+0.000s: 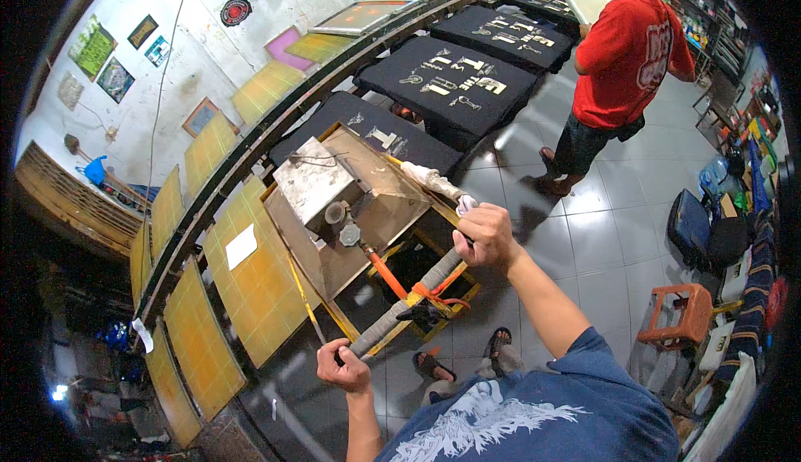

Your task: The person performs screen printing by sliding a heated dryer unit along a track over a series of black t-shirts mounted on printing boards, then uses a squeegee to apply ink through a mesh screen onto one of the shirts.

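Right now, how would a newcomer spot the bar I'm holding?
At the near end of the printed black cloths sits a boxy metal unit. Before it, the bar spans your left hand and right hand. Unlike the orange hose, it's grey-wrapped.

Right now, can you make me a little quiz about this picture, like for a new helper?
1. Which is nearer the co-worker, the left hand or the right hand?
2. True or false: the hose near the wrapped bar is blue.
3. The white paper lies on: A) the floor, B) a yellow panel, C) a black shirt?

Key: 1. The right hand. 2. False; the hose near the wrapped bar is orange. 3. B, the yellow panel.
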Demonstrator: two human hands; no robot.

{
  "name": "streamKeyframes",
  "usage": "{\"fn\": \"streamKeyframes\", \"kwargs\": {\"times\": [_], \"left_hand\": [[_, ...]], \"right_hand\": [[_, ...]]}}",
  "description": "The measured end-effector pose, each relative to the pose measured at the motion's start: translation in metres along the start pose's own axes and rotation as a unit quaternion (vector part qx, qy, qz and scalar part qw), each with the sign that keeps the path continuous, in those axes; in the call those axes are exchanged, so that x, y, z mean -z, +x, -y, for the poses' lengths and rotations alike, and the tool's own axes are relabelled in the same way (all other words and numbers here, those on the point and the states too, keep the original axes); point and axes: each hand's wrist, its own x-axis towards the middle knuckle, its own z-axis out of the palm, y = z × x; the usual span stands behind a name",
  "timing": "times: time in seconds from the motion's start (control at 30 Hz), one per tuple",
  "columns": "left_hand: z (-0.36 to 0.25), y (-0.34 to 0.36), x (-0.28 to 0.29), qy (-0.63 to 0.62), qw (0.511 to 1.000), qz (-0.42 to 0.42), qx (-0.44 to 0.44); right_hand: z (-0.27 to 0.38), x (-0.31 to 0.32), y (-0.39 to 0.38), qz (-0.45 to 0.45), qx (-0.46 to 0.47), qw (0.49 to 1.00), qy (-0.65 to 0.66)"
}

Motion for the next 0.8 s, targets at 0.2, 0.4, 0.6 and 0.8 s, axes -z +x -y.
{"fn": "streamKeyframes", "kwargs": {"times": [0.2, 0.4, 0.6, 0.8], "left_hand": [[-0.017, -0.006, -0.034, 0.043, 0.998, -0.053, -0.012], [-0.020, -0.008, -0.040, 0.024, 0.998, -0.063, -0.007], [-0.013, -0.006, -0.034, 0.004, 0.999, -0.043, -0.030], [-0.015, -0.003, -0.015, -0.023, 0.998, 0.036, -0.045]], "right_hand": [[-0.041, -0.006, 0.010, 0.000, 0.013, 1.000, 0.013], [-0.052, -0.007, 0.010, 0.021, 0.001, 0.999, 0.049], [-0.043, -0.012, 0.012, 0.062, -0.058, 0.996, 0.005], [-0.019, -0.012, 0.009, 0.107, -0.135, 0.983, -0.071]]}}
